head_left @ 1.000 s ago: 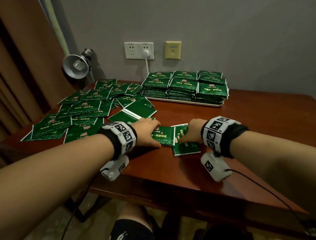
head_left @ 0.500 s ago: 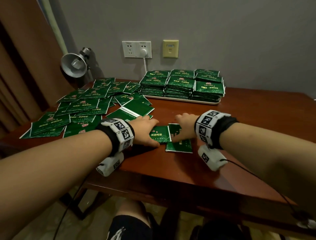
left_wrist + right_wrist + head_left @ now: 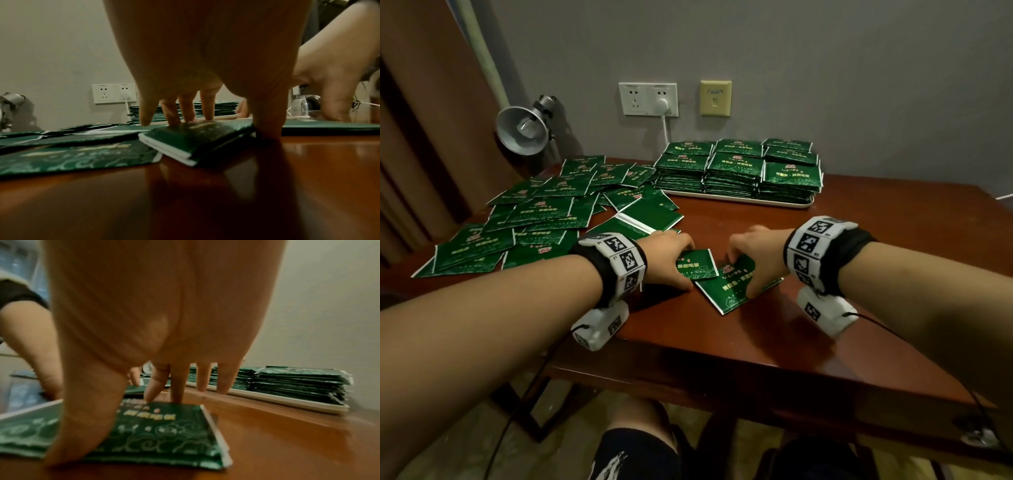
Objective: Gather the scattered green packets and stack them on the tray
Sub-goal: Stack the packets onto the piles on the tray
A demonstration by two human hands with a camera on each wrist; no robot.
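Many green packets [image 3: 544, 212] lie scattered over the left of the wooden table [image 3: 859, 240]. Neat stacks of packets [image 3: 736, 168] fill the white tray [image 3: 784, 202] at the back. My left hand [image 3: 681, 265] rests on a thin pile of packets [image 3: 185, 142] near the front; its fingers [image 3: 187, 113] press on top and the thumb [image 3: 265, 121] stands at its right edge. My right hand [image 3: 743, 270] presses a single packet [image 3: 729, 291] that lies slantwise. Its thumb [image 3: 82, 426] sits on that packet [image 3: 164, 431], with two fingertips at the far edge.
A metal clamp lamp [image 3: 522, 130] stands at the back left. On the wall behind the tray a wall socket [image 3: 648, 98] has a white plug in it. The table's front edge is close to my wrists, with my knees below it.
The packet under my right hand has turned from square-on to a slant and slid slightly toward me. My left hand stays on its pile.
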